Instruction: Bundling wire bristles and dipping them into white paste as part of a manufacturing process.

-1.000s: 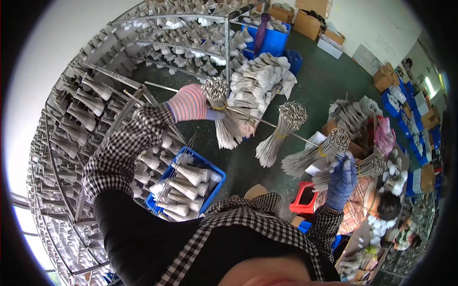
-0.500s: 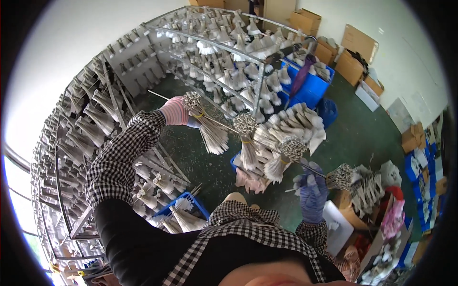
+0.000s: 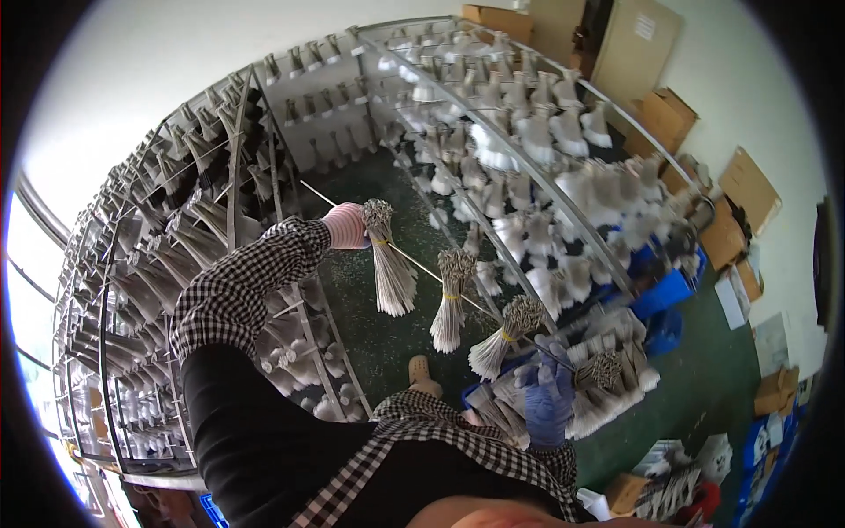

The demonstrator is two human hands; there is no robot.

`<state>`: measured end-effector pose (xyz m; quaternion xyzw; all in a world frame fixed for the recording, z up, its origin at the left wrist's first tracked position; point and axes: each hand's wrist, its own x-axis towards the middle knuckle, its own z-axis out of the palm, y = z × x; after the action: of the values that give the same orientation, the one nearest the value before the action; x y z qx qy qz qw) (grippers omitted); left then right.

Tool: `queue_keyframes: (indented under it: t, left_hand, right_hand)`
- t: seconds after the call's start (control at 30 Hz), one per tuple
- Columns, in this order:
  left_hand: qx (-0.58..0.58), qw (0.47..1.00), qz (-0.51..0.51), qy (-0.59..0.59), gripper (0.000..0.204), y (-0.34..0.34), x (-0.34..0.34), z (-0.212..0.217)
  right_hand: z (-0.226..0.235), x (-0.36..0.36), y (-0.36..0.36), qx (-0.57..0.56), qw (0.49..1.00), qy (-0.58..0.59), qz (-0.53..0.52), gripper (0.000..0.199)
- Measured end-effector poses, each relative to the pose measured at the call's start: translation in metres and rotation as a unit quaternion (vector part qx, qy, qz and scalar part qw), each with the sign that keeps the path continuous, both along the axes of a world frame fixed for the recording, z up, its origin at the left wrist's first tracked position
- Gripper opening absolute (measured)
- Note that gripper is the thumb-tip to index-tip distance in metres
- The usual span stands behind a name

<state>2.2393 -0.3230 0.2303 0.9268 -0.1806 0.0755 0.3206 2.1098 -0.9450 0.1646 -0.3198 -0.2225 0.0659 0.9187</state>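
Note:
A long thin rod [image 3: 417,267] spans between my hands, sloping down from left to right. My left hand [image 3: 349,226], in a pink striped glove, is closed round it near its upper end. My right hand [image 3: 547,400], in a blue-grey glove, grips it toward the lower end. Several bundles of thin pale stalks hang from the rod, heads up and tails fanned downward. One bundle [image 3: 393,275] is beside my left hand, and two more, a bundle [image 3: 448,310] and a bundle [image 3: 498,346], hang between my hands. Yellow bands tie these. Another bundle's head [image 3: 606,370] shows just past my right hand.
A metal rack [image 3: 235,176] full of hanging bundles lines the left; another rack [image 3: 547,187] crosses ahead. Below my right hand lies a pile of bundles [image 3: 629,352]. A blue bin [image 3: 664,295] and cardboard boxes [image 3: 662,121] stand to the right.
My view has turned and moved toward the racks, so the rack ahead looks nearer and the floor pile sits further right. Both hands still hold the loaded rod.

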Motion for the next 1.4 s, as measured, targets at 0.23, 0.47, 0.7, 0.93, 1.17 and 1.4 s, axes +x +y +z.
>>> queue_keyframes:
  t: [0.23,0.47,0.7,0.93,1.17,1.4]
  left_hand:
    - [0.453,0.875,0.146,0.084,0.025,-0.025,0.107,0.122]
    - [0.486,0.853,0.191,-0.011,0.022,0.128,0.199,0.178]
    - [0.558,0.809,0.176,-0.056,0.020,0.273,0.288,0.165]
    - [0.493,0.836,0.239,0.038,0.015,0.400,0.388,0.141]
    - [0.406,0.860,0.281,0.128,0.019,0.543,0.468,0.070]
    - [0.377,0.841,0.315,0.227,0.023,0.699,0.508,-0.056]
  right_hand:
    - [0.027,0.127,0.128,-0.099,0.994,0.025,-0.044,0.055]
    - [0.073,0.266,0.285,-0.090,0.995,0.020,0.047,0.057]
    - [0.061,0.376,0.429,-0.048,0.992,0.073,0.097,0.058]
    - [0.068,0.477,0.573,-0.052,0.982,0.124,0.129,0.047]
    - [0.025,0.571,0.720,-0.092,0.972,0.178,0.124,0.039]
    - [-0.067,0.657,0.856,-0.110,0.924,0.294,0.220,0.040]
